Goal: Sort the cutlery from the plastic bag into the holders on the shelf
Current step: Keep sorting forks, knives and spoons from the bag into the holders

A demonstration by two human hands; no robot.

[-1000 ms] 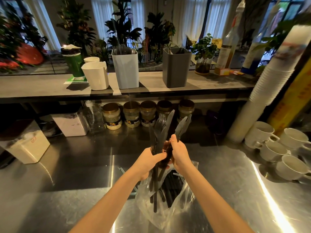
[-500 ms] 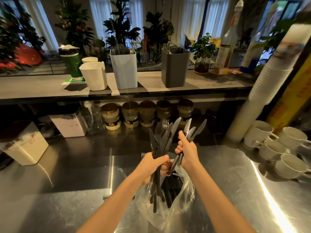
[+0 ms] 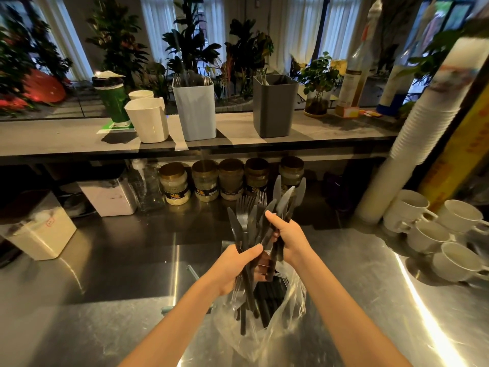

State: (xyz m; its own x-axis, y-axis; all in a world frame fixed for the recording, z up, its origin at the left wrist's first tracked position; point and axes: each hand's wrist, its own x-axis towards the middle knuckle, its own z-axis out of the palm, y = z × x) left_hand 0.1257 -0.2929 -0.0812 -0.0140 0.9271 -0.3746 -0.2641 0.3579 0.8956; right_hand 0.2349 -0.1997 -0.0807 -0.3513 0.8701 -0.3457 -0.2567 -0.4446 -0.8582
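The left hand (image 3: pixel 235 266) has scarcely shifted in the last half second. Its fingers are curled round a bundle of forks and knives (image 3: pixel 247 221), and the handles hang into the plastic bag (image 3: pixel 288 308) on the table (image 3: pixel 105 260). In the right hand (image 3: pixel 291 238), the knives (image 3: pixel 287 197) that were fanned out rightward now stand closer together and more upright. Its fingers clench their handles with the thumb raised, just beside the left bundle.
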